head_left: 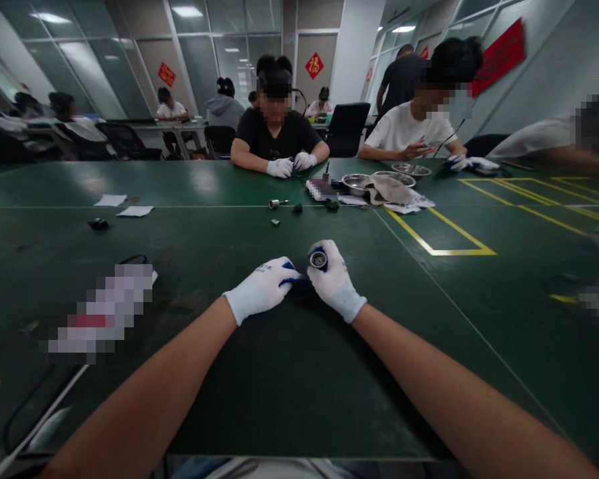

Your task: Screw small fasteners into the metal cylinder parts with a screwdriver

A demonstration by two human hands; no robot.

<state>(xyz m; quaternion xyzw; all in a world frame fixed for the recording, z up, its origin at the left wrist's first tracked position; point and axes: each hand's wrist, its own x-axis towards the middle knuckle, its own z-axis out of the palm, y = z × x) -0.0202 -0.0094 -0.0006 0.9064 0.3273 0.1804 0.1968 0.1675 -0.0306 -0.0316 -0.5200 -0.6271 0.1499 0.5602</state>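
Observation:
My right hand (331, 271), in a white glove with blue coating on the palm side, is closed around a round metal part (318, 259). Its open end faces me and shows a bright rim with a darker, patterned inside. My left hand (265, 283), gloved alike, lies just to the left, low over the green table (289, 379). Its fingers stretch toward the right hand, somewhat apart, and no object shows between them. Beyond both hands lie a small metal cylinder (275, 223), a metal piece with a thin shaft (274, 203) and a black piece (297, 209).
Across the table a person in black (279, 136) works with gloved hands. Metal bowls (354, 182) and a cloth (390, 191) lie at the back right, near yellow tape (459, 252). On the left are a blurred-out packet (107, 309), a cable (54, 409), papers (136, 211) and a black object (98, 225).

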